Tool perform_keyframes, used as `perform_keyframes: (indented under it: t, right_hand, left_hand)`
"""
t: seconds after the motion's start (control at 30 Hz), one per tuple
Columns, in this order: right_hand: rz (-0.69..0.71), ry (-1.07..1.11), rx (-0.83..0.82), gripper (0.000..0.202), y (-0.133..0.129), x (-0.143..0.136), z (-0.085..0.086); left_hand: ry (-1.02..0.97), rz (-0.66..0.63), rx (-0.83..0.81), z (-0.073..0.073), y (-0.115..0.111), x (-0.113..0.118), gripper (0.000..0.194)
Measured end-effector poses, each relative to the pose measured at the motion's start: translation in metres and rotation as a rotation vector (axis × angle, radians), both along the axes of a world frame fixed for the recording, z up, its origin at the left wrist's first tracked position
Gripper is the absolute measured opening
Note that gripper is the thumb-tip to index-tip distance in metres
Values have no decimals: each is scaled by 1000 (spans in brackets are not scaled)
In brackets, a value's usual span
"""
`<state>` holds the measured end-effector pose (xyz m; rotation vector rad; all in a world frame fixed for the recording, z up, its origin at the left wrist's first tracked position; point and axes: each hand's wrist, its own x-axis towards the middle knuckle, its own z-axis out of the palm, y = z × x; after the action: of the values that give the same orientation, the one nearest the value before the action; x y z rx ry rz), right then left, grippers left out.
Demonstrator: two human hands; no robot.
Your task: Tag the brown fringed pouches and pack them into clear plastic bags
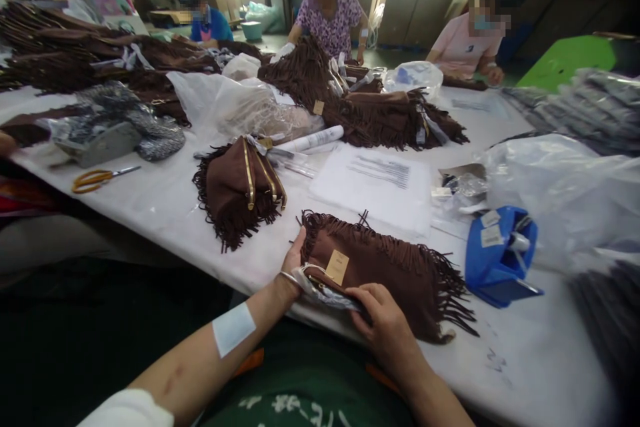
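A brown fringed bag (385, 267) lies flat on the white-covered table near its front edge, a tan tag (337, 267) resting on it. My left hand (295, 259) grips the bag's left end, with most of its fingers hidden. Close to that wrist, clear plastic wrap (327, 293) covers part of the bag's near edge. With thumb under and fingers on top, my right hand (383, 317) pinches the near edge. Farther left stands another brown fringed bag (227, 183) with gold-coloured zips, touched by neither hand.
Orange-handled scissors (100, 179) lie at the left. A blue container (500, 253) with small tools stands to the right, by clear plastic bags (565, 173). White sheets (373, 187) lie mid-table. Behind are piled brown bags (380, 113) and several co-workers.
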<state>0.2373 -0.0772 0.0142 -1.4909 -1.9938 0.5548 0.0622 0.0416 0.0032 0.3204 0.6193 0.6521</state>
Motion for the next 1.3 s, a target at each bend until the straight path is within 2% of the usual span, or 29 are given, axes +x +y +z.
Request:
perform_keyframes:
  t: [0.1, 0.2, 0.23, 0.3, 0.37, 0.43, 0.5, 0.63, 0.8, 0.9, 1.03, 1.1, 1.13, 1.2, 1.3]
  right_hand:
    - [0, 10, -19, 31, -3, -1, -5]
    - [20, -1, -37, 31, -3, -2, -12]
    - [28, -13, -45, 31, -3, -2, -15]
    - [36, -44, -58, 31, -4, -4, -20]
    - [34, -75, -54, 32, -5, -7, -23]
    - [25, -94, -34, 32, -6, -9, -26]
    - [21, -104, -21, 32, -7, -11, -27]
    - [8, -93, -5, 23, -11, -12, -24]
    - [7, 87, -19, 35, -31, 4, -13]
    - [-169, 256, -23, 30, -55, 27, -10]
    - [-693, 499, -48, 24, -84, 60, -14]
    - [-915, 709, -106, 29, -93, 71, -19]
    - [-979, 840, -135, 32, -96, 74, -21]
    - [-1018, 1102, -173, 37, -99, 76, -23]
    - [-997, 1351, -218, 42, -103, 79, -21]
  left_hand:
    - [7, 64, -7, -5, 13, -4, 57]
    - [117, 137, 61, -7, 24, -13, 46]
    - [177, 181, 139, -6, 27, -16, 44]
    - [341, 229, 401, 0, 30, -18, 44]
    - [543, 155, 730, 6, 27, -14, 45]
    - [736, -18, 1006, 9, 17, -3, 48]
    - [870, -174, 1208, 8, 3, 13, 52]
    - [994, -356, 1491, 3, -24, 37, 55]
    - [1014, -378, 1772, 12, -39, 33, 42]
    - [972, -477, 1942, 14, -45, 33, 44]
    - [1019, -611, 2095, 8, -52, 56, 61]
    - [1055, -665, 2142, 6, -55, 73, 70]
    - [1063, -692, 2164, 5, -55, 80, 74]
    - [1062, -717, 2218, 4, -54, 91, 78]
    - [1016, -626, 2346, 2, -51, 96, 61]
